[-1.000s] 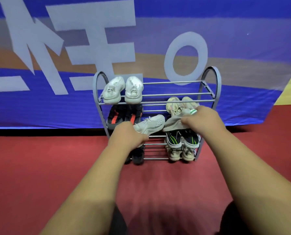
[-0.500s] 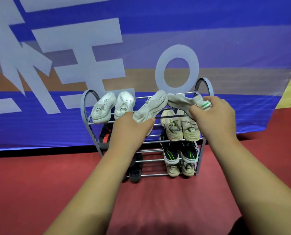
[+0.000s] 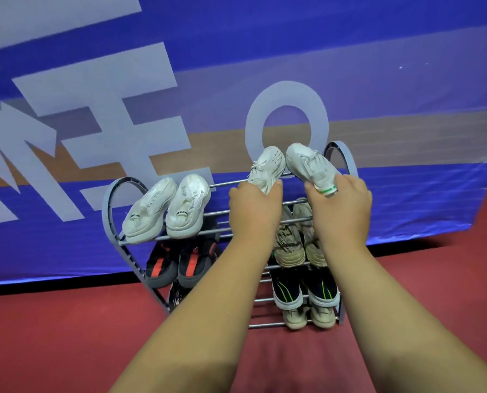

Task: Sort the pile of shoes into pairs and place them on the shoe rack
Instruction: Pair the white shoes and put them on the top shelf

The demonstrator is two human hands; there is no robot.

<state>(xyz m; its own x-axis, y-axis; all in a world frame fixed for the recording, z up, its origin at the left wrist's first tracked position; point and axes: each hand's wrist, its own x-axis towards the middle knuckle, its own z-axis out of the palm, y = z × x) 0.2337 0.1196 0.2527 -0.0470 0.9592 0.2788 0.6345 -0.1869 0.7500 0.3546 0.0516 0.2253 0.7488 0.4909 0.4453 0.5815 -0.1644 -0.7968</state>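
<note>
A grey metal shoe rack (image 3: pixel 110 211) stands on the red floor against a blue banner. My left hand (image 3: pixel 253 211) grips the heel of a white sneaker (image 3: pixel 266 168). My right hand (image 3: pixel 341 205) grips the heel of its matching white sneaker (image 3: pixel 307 165), which has a green mark at the heel. Both shoes point toes-up over the right half of the top shelf. A pair of white chunky sneakers (image 3: pixel 168 208) sits on the top shelf at the left.
Lower shelves hold black shoes with red stripes (image 3: pixel 177 265), beige sneakers (image 3: pixel 290 245), black shoes with green stripes (image 3: pixel 302 287) and a beige pair (image 3: pixel 307 319) at the bottom. Another dark shoe (image 3: pixel 177 296) shows bottom left. The banner (image 3: pixel 407 194) rises right behind the rack.
Both hands have lifted the white sneakers from in front of the middle shelves up to the top shelf's right side and tipped them toes-up. The view has moved closer.
</note>
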